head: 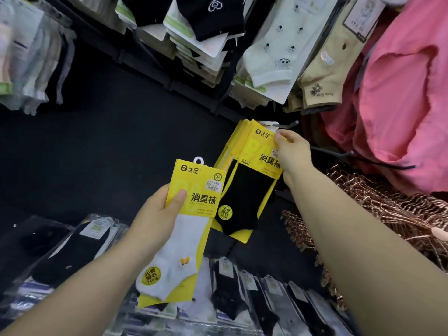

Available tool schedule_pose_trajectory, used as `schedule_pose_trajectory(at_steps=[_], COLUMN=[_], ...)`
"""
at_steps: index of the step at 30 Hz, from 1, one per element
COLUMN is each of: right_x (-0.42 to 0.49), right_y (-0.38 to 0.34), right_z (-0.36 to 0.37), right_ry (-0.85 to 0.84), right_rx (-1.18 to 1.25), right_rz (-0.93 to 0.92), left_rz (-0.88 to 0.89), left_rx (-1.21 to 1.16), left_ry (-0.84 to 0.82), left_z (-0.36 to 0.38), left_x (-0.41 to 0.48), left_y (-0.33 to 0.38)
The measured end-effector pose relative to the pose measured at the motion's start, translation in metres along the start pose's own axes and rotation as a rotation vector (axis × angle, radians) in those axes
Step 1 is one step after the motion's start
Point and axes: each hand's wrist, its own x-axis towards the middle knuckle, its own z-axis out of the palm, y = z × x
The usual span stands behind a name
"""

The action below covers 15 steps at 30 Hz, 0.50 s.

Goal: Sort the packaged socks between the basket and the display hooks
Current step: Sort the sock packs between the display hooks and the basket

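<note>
Nearest, the left hand (155, 214) gripped the white sock pack (184, 229) by its yellow header card. The thumb lay across the front and the fingers were curled behind, leaving the white hanger loop at the top free. Just beyond, the right hand (292, 154) pinched the upper corner of the front black sock pack (247, 195). That pack seemed to hang with a stack of like yellow packs on a display hook (288, 126), and the fingers were clenched on the card right below the wire.

The step looked like matching the white pack to this hook, or steadying the stack to add it. To hang it well, the right hand would need to press the stack back and clear the hook's tip. The left would then bring the loop square to the wire and slide it on without bending the card.

Bagged socks (242, 299) lay in rows below the arms. A second, bare hook (339, 155) jutted out just beside the right wrist and could snag it. Copper hangers (388, 214) were heaped to the right, with a pink garment (400, 105) behind them. Beige socks (322, 76) and white mesh socks (274, 49) hung low over the working hook. No basket could be made out.
</note>
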Motion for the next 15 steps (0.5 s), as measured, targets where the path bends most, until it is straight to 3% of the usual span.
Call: schedule_pose_trajectory(at_steps=[4,6,8,11,15], right_x=[-0.006,-0.027,-0.056,-0.099,-0.115], right_y=[0.006,0.006,0.006,0.005,0.008], right_z=[0.002,0.001,0.007,0.020,0.020], right_ry=[0.202,0.277,0.071,-0.387,-0.437], right_rx=[-0.185,-0.307,-0.286,-0.218,0.013], right_rz=[0.034,-0.074,-0.213,-0.176,-0.095], left_rz=[-0.008,-0.019,-0.026,-0.026,0.010], left_rx=[-0.033,-0.054,-0.066,-0.071,-0.055], left_ry=[-0.027,-0.049,-0.067,-0.097,-0.147], left_z=[-0.003,-0.003,-0.003,0.000,0.002], left_x=[0.001,0.001,0.001,-0.001,-0.005], left_y=[0.001,0.001,0.002,0.002,0.003])
